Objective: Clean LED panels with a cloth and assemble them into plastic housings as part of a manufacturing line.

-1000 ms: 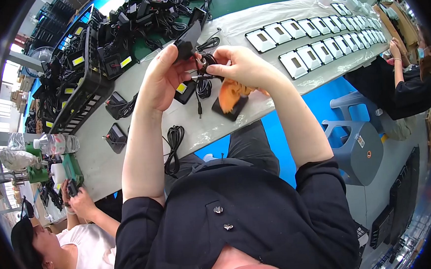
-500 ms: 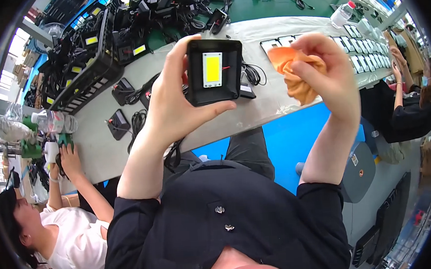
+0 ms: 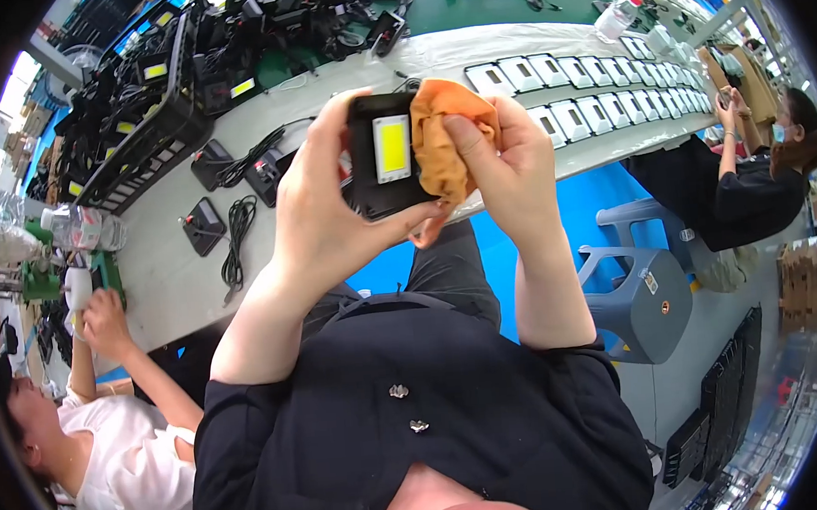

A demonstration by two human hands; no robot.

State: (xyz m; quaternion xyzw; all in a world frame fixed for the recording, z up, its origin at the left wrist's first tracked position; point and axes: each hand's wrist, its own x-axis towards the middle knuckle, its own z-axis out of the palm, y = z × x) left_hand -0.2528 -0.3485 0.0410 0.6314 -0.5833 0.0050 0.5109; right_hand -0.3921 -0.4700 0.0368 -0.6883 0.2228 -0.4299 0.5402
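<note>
Close in front of the chest, above the lap and the near edge of the desk (image 3: 177, 288), the left hand (image 3: 317, 214) grips a black lamp (image 3: 386, 163) from its left side and underneath, thumb along the lower edge and fingers curled over the top. The lamp faces upward, its yellow panel (image 3: 392, 148) in plain view. The right hand (image 3: 506, 169) clutches a bunched orange cloth (image 3: 444, 141) and presses it against the right side of the lamp, so cloth and lamp touch.

Beyond the hands, on the pale desk, several black lamp parts with coiled black cables (image 3: 234, 238) lie to the left. Further right, a long double row of white-framed panels (image 3: 595, 85) runs along the desk toward its far end. A black crate (image 3: 152, 112) filled with more black lamps stands at the far left, with a heap of the same lamps behind it. A clear plastic bottle (image 3: 617, 20) stands near the far edge.

At lower left another person in a white top (image 3: 122, 469) works at the desk; at right, a person in dark clothes (image 3: 750, 187) sits beside a grey stool (image 3: 644, 283).
</note>
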